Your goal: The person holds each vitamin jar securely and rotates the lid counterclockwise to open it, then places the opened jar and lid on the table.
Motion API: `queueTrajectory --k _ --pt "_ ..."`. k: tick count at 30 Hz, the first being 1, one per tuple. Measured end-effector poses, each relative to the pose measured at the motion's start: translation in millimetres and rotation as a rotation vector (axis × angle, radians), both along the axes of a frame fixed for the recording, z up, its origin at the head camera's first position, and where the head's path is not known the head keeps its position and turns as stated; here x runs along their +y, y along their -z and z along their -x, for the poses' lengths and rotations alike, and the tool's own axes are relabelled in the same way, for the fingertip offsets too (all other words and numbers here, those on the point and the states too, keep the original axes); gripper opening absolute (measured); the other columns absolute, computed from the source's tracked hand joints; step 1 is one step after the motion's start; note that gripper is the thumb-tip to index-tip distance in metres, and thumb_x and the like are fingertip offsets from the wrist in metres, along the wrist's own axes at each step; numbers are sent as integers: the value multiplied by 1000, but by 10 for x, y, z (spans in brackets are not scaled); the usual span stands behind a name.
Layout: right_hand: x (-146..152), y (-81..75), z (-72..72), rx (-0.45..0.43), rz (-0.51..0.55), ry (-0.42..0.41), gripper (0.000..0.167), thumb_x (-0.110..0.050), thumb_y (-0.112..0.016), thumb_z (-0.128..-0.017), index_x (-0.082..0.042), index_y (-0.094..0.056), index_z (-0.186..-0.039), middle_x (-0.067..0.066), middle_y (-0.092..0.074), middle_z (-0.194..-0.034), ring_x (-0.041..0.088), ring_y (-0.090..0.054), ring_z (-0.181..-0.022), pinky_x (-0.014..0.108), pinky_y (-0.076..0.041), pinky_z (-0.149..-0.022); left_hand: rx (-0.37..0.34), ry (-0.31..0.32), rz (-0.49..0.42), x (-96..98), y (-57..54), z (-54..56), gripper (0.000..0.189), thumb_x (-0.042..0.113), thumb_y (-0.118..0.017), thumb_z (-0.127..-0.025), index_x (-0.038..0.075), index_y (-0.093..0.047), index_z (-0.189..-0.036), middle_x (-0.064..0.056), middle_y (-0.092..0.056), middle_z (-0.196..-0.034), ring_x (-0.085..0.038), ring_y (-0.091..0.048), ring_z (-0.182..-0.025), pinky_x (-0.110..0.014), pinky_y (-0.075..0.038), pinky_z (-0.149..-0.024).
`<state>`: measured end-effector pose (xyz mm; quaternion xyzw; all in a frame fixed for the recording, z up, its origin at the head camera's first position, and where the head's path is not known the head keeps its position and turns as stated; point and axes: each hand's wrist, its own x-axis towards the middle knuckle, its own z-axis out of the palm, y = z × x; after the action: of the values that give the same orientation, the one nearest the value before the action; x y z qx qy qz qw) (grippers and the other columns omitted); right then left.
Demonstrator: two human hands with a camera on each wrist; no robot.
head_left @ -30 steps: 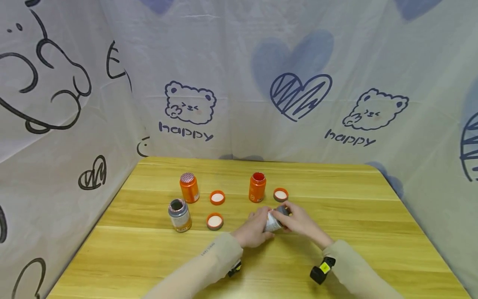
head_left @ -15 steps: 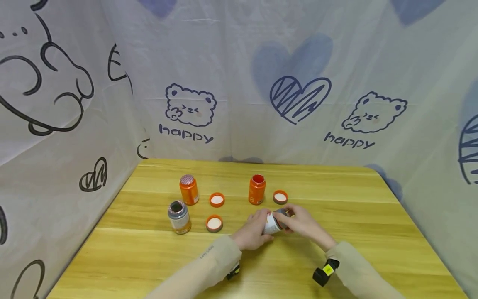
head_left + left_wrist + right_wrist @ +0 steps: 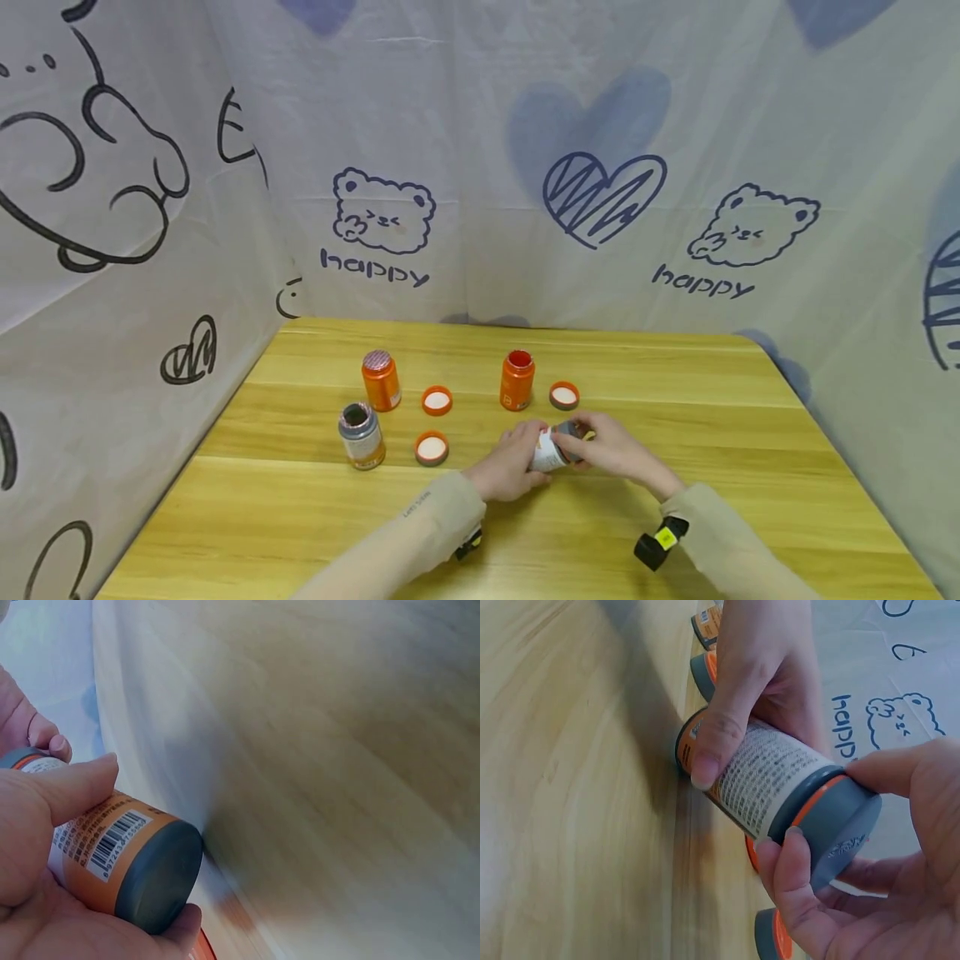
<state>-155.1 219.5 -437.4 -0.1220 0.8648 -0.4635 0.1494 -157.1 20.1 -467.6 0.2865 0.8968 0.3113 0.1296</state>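
A small bottle (image 3: 548,452) with a white and orange label is tilted sideways above the table. My left hand (image 3: 508,467) grips it round the body, and its dark grey base (image 3: 161,874) faces the left wrist camera. Thumb and fingers of my right hand (image 3: 613,450) pinch the grey cap (image 3: 838,825) at the other end. In the right wrist view, an orange ring shows along the cap's edge, and the cap sits on the bottle's neck. The left hand's far fingers are partly hidden behind the bottle.
An orange bottle (image 3: 517,382) without a cap stands behind the hands, a cap (image 3: 564,396) beside it. Further left stand another orange bottle (image 3: 382,383) and a grey-necked bottle (image 3: 363,442). Two upturned caps, one orange (image 3: 437,401) and one grey-orange (image 3: 431,448), lie near them.
My right hand and wrist have shifted slightly to the right, and its fingers have turned a little about the cap. The left hand keeps its grip on the bottle almost in place.
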Motion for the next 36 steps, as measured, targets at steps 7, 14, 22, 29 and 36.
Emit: queueTrajectory --k 7,14,22,29,36 --pt "59 -8 36 140 -97 -107 36 -29 -66 -97 0 -61 -118 11 -65 -101 17 -63 -80 27 -55 -64 -48 26 -9 -33 22 81 60 18 -74 -92 9 -39 -139 -11 -52 -129 -19 -44 -105 -30 -41 -92" --pt "104 -7 55 250 -140 -177 34 -29 -69 -95 -4 -62 -118 7 -67 -101 18 -64 -89 24 -54 -72 -84 44 -6 -48 6 117 60 20 -73 -92 11 -38 -141 -9 -52 -127 -17 -45 -105 -30 -43 -90" --pt "124 -20 57 316 -151 -243 40 -24 -73 -92 -4 -60 -124 9 -68 -108 22 -65 -99 35 -57 -83 -101 58 -1 -78 -19 120 61 22 -72 -93 11 -37 -142 -8 -51 -128 -17 -46 -108 -31 -44 -93" --pt "149 14 95 421 -112 -292 41 -8 -79 -84 -7 -62 -121 10 -68 -116 26 -66 -106 41 -58 -89 -107 77 -18 -102 -50 127 63 22 -73 -93 9 -36 -142 -9 -51 -128 -18 -47 -107 -32 -43 -93" --pt "162 62 148 441 -61 -330 47 1 -82 -78 -11 -64 -120 9 -66 -122 30 -64 -114 43 -58 -91 -112 75 -15 -107 -83 129 62 22 -73 -93 8 -37 -142 -10 -52 -127 -19 -48 -107 -34 -44 -94"
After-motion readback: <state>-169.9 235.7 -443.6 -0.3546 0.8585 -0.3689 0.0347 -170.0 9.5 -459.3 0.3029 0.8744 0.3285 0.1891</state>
